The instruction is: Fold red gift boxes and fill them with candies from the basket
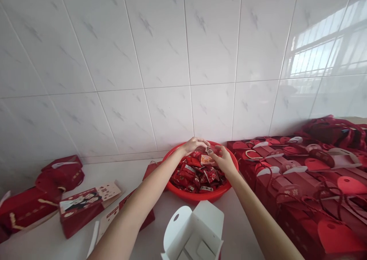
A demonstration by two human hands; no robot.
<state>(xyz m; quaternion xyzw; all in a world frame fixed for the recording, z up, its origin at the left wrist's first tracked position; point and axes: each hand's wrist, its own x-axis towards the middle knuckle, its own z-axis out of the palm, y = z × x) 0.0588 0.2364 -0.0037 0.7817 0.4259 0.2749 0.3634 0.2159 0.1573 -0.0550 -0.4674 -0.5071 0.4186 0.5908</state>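
Red plastic basin on a pale surface, set near the tiled wall and loaded with small shiny wrapped packets, mostly red, with an orange-and-cream one showing near the top. Both hands are held over it, the left hand reaching in with bent fingers and the right hand turned toward it, thumb and fingers curved. Between the fingertips a little pale, dark-patterned piece can be seen, right above the packets. As for the grip, the fingertips of the two hands are brought close together around that piece, but it can't be told from here which hand has it pinched, or if both do. Just in front of the basin, between the forearms, an open box is placed, white inside, flaps up, a slot cut in the rounded one; a few pale shapes can be made out at its bottom. Off to the right, rows of red boxes with cord handles are packed tightly together. Over on the left, a red box with a printed picture is tilted beside another red carton.
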